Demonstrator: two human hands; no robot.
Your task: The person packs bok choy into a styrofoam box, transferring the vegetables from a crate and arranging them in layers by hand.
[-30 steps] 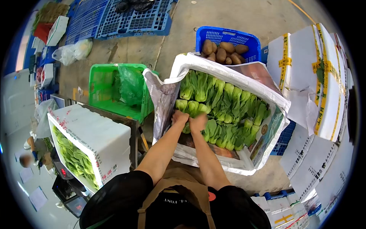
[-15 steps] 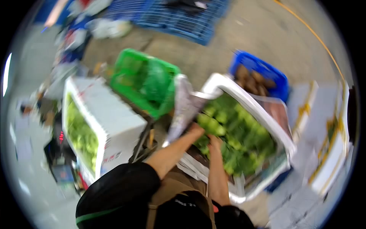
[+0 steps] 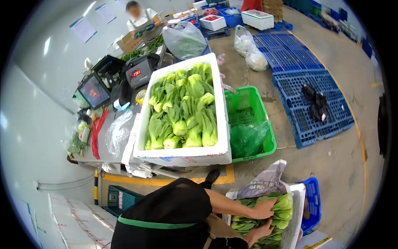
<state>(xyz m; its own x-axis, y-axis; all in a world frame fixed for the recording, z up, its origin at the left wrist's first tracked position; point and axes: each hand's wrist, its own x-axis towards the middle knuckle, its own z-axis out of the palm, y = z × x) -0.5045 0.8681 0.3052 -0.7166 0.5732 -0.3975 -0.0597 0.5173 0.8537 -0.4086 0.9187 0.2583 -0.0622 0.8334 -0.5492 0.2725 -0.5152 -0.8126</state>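
Observation:
A white foam box (image 3: 297, 195) at the lower right holds heads of bok choy (image 3: 284, 207), with a printed paper sheet (image 3: 265, 179) folded up at its far side. Both hands reach into this box. My left hand (image 3: 264, 208) is closed around bok choy, its fingers curled at the pale stalks. Just below it, my right hand (image 3: 261, 230) also closes on bok choy, with its fingertips partly hidden among the leaves. A second white foam box (image 3: 224, 141), filled with bok choy, stands on the table to the left, apart from my hands.
Beside the table stands a green crate (image 3: 269, 141) with a green plastic bag. A blue crate (image 3: 313, 203) adjoins the lower box. Blue pallets (image 3: 306, 99) lie on the floor. A scale with a red display (image 3: 139, 74) sits behind the full box; another person (image 3: 143, 23) stands beyond.
My view has swung left and up, so the table, scale and other person now show. Both hands stay among the bok choy in the lower box.

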